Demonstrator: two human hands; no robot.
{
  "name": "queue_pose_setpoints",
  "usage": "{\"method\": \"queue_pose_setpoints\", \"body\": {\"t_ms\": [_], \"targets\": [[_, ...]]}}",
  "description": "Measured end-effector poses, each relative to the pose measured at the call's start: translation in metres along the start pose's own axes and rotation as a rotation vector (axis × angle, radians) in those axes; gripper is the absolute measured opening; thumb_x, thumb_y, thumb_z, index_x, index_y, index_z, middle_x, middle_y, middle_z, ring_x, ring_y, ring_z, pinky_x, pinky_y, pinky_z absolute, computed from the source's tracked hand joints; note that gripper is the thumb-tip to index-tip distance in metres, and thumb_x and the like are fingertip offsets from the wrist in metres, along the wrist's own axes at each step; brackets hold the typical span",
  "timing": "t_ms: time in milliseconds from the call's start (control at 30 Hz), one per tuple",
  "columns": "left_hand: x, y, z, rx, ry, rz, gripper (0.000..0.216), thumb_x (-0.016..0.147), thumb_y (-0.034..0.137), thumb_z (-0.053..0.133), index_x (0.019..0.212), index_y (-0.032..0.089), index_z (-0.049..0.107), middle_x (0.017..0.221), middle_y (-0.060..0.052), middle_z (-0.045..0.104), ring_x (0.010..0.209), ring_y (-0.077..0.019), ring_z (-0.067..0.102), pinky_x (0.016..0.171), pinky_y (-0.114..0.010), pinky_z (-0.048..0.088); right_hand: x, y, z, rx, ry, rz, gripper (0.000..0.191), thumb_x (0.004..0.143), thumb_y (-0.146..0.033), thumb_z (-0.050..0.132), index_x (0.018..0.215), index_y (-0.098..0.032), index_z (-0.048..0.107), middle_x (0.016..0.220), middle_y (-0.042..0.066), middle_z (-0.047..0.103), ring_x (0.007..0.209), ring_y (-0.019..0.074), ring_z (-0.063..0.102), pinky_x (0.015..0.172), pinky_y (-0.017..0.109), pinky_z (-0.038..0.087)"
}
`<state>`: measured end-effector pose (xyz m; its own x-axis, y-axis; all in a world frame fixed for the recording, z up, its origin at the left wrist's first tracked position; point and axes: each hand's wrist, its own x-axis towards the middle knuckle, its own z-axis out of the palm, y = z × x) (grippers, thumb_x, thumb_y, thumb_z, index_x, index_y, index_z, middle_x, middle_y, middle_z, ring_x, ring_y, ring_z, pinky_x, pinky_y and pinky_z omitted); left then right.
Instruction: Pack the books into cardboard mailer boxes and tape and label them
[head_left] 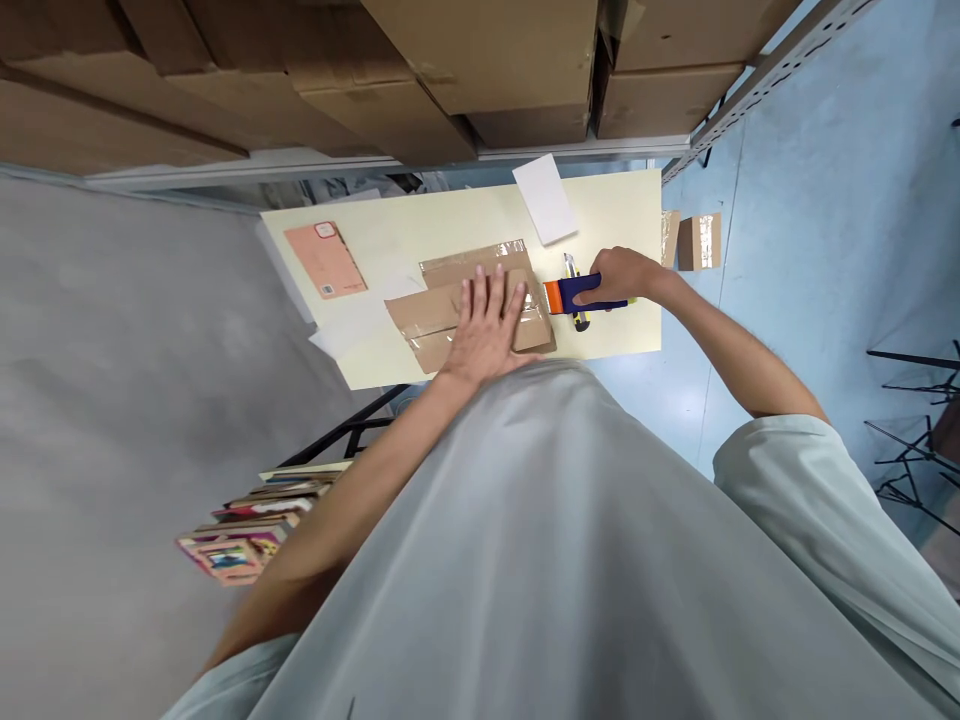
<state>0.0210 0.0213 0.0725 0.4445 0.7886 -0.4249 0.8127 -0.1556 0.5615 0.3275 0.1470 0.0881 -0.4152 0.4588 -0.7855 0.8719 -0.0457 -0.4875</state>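
My left hand [487, 325] lies flat with fingers spread on a flattened brown cardboard box [420, 318], which has strips of clear shiny tape along its edges. In my right hand [621, 275] is a dark blue tool with an orange end, seemingly a tape dispenser [574, 294]. Its orange end is close to the cardboard's right edge; whether they touch I cannot tell. Partly hidden beneath the dispenser, a yellow and black utility knife [581, 322] rests on the pale yellow tabletop [630, 215].
A white sheet [545, 200] lies at the table's back edge, and a pink booklet [326, 260] at the left. Cardboard boxes [510, 60] fill the shelf ahead. A small box [699, 242] is beyond the right edge; books [247, 530] stand lower left.
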Motion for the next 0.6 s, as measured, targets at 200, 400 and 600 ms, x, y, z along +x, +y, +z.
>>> {"method": "queue_pose_setpoints", "body": {"t_ms": [200, 400, 600], "targets": [[0.015, -0.024, 0.022, 0.000, 0.088, 0.016, 0.128, 0.084, 0.088, 0.077, 0.183, 0.016, 0.039, 0.194, -0.026, 0.020, 0.181, -0.0560, 0.004, 0.140, -0.080, -0.009, -0.028, 0.001, -0.016, 0.006, -0.043, 0.013, 0.061, 0.085, -0.077, 0.089, 0.099, -0.018, 0.084, 0.074, 0.006, 0.072, 0.078, 0.0274, 0.073, 0.070, 0.041, 0.060], [0.013, -0.032, 0.024, 0.007, 0.101, 0.052, 0.127, 0.080, 0.086, 0.080, 0.180, 0.018, 0.043, 0.192, -0.027, 0.025, 0.179, -0.0566, 0.013, 0.140, -0.081, -0.007, -0.040, 0.007, -0.027, 0.006, -0.030, 0.012, 0.057, 0.085, -0.072, 0.092, 0.100, -0.018, 0.083, 0.082, 0.007, 0.074, 0.088, 0.0289, 0.076, 0.077, 0.043, 0.062], [0.015, -0.031, 0.025, -0.044, 0.113, 0.073, 0.118, 0.081, 0.080, 0.083, 0.178, 0.022, 0.048, 0.192, -0.023, 0.026, 0.179, -0.0565, 0.012, 0.139, -0.082, -0.007, 0.015, -0.005, 0.026, -0.087, 0.091, -0.052, 0.065, 0.094, -0.075, 0.082, 0.112, -0.013, 0.080, 0.096, 0.014, 0.075, 0.105, 0.0368, 0.075, 0.095, 0.053, 0.064]]}}
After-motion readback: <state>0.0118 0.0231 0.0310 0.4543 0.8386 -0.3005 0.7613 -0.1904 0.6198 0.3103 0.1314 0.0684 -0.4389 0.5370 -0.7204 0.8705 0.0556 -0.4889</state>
